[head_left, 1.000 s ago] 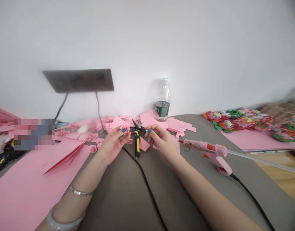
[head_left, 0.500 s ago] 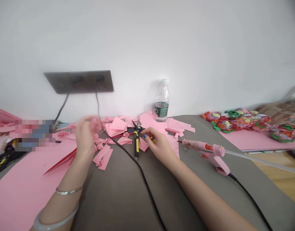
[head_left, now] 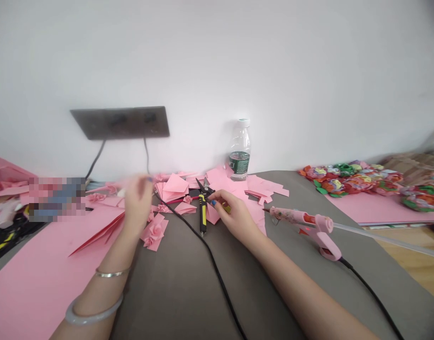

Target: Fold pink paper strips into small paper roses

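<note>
The right hand (head_left: 233, 219) keeps its grip together on a small yellow object (head_left: 226, 208) just beside the yellow-handled shears (head_left: 202, 212) among pink paper scraps (head_left: 174, 185), while the blurred left hand's (head_left: 139, 200) grip cannot be told.

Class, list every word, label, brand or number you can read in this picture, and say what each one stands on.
No text is readable.
The green label on the plastic bottle: too blurred to read.
The pink hot glue gun and yellow-handled snips: any markings too small to tell.
</note>
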A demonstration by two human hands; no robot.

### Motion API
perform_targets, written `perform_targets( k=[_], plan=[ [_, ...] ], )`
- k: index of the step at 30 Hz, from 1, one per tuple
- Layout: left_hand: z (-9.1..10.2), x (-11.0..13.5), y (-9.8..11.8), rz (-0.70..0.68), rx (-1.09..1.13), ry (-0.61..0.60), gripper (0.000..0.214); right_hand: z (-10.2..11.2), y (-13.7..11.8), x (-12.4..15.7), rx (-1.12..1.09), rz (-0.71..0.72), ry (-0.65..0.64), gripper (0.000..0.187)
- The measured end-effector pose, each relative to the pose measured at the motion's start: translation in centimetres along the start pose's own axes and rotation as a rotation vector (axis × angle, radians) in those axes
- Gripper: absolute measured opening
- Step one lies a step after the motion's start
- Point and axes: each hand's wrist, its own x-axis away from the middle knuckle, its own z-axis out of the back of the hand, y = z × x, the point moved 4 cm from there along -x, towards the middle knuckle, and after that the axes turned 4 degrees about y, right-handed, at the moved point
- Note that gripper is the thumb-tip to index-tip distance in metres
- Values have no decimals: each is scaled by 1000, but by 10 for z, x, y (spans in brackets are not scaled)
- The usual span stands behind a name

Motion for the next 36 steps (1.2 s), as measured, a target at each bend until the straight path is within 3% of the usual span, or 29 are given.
perform_targets(
  k=[3, 5, 13, 16, 19, 22, 25, 28, 31, 34, 36],
  plan=[
    [-24, 17, 17, -306, -137, -421, 21, -1, 1, 0, 3, 4, -11, 22],
    [-33, 25, 16, -390, -254, -529, 27, -1, 0, 0, 2, 18, -18, 21],
    [-40, 25, -3, -365, -420, -555, 38, -2, -4, 0, 1, 44, -40, 20],
    [-31, 19, 8, -390, -357, -396, 36, -2, -2, -1, -49, -5, -22, 19],
    [-22, 21, 32, -573, -238, -199, 33, -3, 1, -3, -242, -159, -7, 18],
    [-26, 35, 53, -783, -163, -280, 32, -6, 2, -3, -531, -346, -10, 34],
    [-37, 52, 66, -858, -132, -457, 36, -7, 0, -3, -698, -405, -35, 38],
    [-43, 63, 72, -812, -81, -594, 29, -7, 2, -3, -685, -386, -22, 38],
    [-41, 63, 75, -662, 27, -544, 15, -3, 7, -4, -602, -369, 71, 35],
    [-39, 57, 65, -327, 141, -387, 12, -5, 3, -5, -542, -296, -19, 31],
    [-42, 55, 54, -73, 237, -375, 28, -7, -1, -4, -479, -268, -102, 29]
  ],
)
